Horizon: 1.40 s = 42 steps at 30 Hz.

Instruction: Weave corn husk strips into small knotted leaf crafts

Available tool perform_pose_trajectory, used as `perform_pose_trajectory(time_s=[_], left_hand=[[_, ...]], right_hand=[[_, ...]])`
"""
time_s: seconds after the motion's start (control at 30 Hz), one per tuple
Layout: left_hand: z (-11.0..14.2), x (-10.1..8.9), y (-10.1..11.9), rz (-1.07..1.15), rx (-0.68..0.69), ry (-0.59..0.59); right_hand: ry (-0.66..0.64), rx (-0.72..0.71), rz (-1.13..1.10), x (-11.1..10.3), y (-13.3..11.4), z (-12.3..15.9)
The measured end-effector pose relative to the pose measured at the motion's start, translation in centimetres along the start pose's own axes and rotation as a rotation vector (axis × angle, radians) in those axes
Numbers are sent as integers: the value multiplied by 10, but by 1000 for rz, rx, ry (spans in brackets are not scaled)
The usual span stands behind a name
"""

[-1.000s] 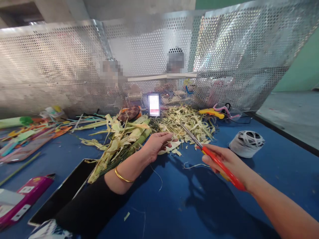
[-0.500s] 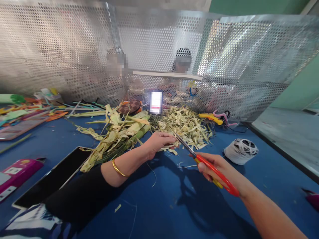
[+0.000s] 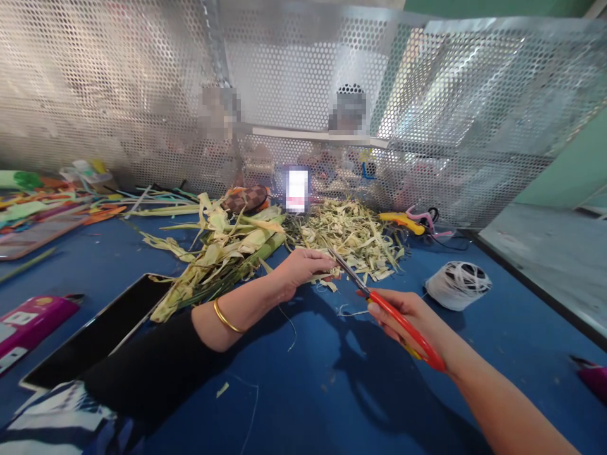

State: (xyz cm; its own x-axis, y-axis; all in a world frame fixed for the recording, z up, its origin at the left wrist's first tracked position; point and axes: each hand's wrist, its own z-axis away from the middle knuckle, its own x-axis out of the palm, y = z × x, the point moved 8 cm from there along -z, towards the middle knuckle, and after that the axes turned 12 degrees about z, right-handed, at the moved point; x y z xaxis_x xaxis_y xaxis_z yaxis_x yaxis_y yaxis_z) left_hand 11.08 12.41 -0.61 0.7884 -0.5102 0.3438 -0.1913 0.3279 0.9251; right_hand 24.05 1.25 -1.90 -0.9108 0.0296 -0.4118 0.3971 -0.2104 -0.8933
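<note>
Husk pile (image 3: 222,253) left of trimmings heap (image 3: 353,237); string spool (image 3: 456,284) right; tablet (image 3: 95,338) front-left; mesh screen (image 3: 118,114) behind.

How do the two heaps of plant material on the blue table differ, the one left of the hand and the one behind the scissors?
The long husk heap holds whole, long leaves and green stalks lying roughly parallel; the cut scrap heap holds short, pale, tangled strips. The long husk heap lies beside the left hand; the cut scrap heap lies beyond the scissors in the right hand. Both rest on the blue table.
</note>
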Motion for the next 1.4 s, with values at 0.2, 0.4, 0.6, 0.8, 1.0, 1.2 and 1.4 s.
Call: perform_pose_trajectory(time_s=[0.2, 0.4, 0.6, 0.8, 1.0, 1.2, 1.4], left_hand=[[-2, -3, -5, 79, -55, 35], [4, 11, -9, 230, -63, -45], [15, 22, -16, 230, -43, -20], [20, 28, -22, 215, -50, -23], [20, 28, -26, 168, -87, -40], [20, 30, -26, 73, -97, -80], [21, 36, -14, -152, -22, -158]], right_hand=[[100, 29, -38, -8, -4, -2], [313, -52, -194, -27, -7, -3], [260, -42, -366, -9, -5, -4], [164, -32, -337, 7, -2, -8], [181, -21, -271, 8, -6, -6], [184, -18, -224, 5, -8, -6], [208, -43, -204, -13, -12, -5]])
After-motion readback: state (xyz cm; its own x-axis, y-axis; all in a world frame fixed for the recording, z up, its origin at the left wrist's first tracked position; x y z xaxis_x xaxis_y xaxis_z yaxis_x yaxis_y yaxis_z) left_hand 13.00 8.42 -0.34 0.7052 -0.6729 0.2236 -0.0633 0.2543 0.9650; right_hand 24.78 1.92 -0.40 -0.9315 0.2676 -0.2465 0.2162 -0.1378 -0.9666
